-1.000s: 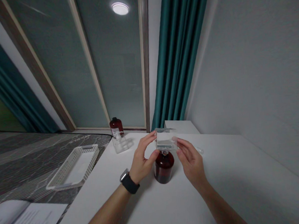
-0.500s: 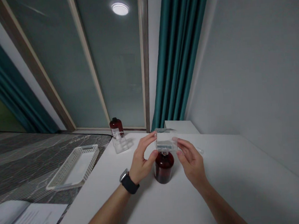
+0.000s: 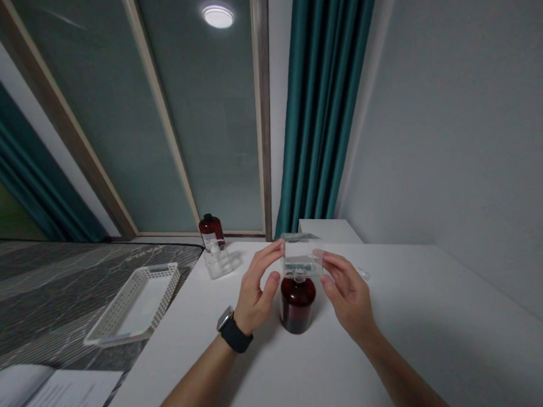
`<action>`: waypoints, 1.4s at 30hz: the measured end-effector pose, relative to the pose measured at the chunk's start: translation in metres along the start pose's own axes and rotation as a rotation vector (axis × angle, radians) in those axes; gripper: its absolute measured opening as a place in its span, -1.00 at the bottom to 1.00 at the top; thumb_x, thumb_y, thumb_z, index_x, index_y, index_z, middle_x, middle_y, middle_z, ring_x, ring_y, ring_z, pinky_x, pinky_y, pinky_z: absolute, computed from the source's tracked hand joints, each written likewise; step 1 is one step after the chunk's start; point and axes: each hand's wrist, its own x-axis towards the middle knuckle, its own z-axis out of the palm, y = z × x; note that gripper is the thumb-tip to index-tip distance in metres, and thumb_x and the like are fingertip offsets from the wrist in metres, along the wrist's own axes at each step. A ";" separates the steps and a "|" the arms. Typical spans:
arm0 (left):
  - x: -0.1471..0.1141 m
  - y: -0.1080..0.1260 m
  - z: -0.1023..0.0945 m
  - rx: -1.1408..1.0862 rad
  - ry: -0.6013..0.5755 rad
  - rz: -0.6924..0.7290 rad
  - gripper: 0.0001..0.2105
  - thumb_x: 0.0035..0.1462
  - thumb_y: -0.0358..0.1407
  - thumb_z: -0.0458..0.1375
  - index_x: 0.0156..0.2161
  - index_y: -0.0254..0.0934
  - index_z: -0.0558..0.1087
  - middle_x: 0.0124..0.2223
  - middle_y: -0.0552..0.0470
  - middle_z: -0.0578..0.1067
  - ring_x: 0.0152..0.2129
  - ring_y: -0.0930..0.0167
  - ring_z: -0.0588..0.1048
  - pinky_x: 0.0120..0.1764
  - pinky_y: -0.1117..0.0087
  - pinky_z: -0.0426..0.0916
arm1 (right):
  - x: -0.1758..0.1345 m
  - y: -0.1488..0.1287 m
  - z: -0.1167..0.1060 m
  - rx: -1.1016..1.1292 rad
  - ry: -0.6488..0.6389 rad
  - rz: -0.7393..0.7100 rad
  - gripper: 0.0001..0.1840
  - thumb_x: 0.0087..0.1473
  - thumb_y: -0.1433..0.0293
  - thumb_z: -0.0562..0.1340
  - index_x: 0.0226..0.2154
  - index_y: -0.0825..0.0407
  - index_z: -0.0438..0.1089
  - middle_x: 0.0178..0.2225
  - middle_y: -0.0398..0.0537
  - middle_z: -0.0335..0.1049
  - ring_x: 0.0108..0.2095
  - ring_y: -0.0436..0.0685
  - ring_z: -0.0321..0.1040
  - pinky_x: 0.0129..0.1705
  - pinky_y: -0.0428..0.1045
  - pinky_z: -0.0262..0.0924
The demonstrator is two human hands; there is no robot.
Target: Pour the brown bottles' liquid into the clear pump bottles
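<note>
A clear boxy bottle point(image 3: 299, 251) is upside down, its neck at the mouth of a dark brown round bottle point(image 3: 298, 307) standing on the white table point(image 3: 284, 382). My left hand point(image 3: 258, 291) has its fingertips against the clear bottle's upper left side, and its thumb stands away from it. On the other side, my right hand point(image 3: 347, 288) has fingers and thumb at the right edge, steadying the clear bottle. Where the two necks meet is partly hard to make out. A small clear piece point(image 3: 364, 274) lies just behind my right hand.
Another brown bottle point(image 3: 211, 228) with a black cap stands at the table's far left corner, a second clear bottle point(image 3: 219, 266) in front of it. Lower left are a white perforated basket point(image 3: 162, 304) and an open book point(image 3: 57, 404). A white cabinet point(image 3: 331, 229) is behind the table.
My left thumb has moved left, off the lower part of the clear bottle. My right hand and the brown bottle look unmoved.
</note>
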 end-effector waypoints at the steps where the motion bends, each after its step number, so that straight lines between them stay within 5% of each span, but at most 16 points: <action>1: 0.000 0.000 0.000 -0.008 0.000 0.000 -0.69 0.36 -0.26 -0.04 0.14 -0.14 0.36 0.24 -0.12 0.34 0.20 0.20 0.28 0.21 -0.01 0.17 | 0.000 0.000 0.000 0.003 0.001 -0.003 -0.70 0.19 0.39 0.22 -0.01 -0.08 0.39 0.06 0.06 0.38 0.11 0.21 0.33 0.19 0.23 0.25; 42: -0.001 -0.004 -0.006 -0.096 -0.051 0.093 -0.52 0.25 0.02 0.03 0.16 -0.18 0.36 0.26 -0.16 0.31 0.20 0.08 0.25 0.21 -0.06 0.10 | 0.001 -0.004 0.000 0.008 -0.032 -0.092 -0.70 0.18 0.47 0.20 -0.02 -0.08 0.37 0.04 0.07 0.32 0.13 0.22 0.28 0.15 0.21 0.26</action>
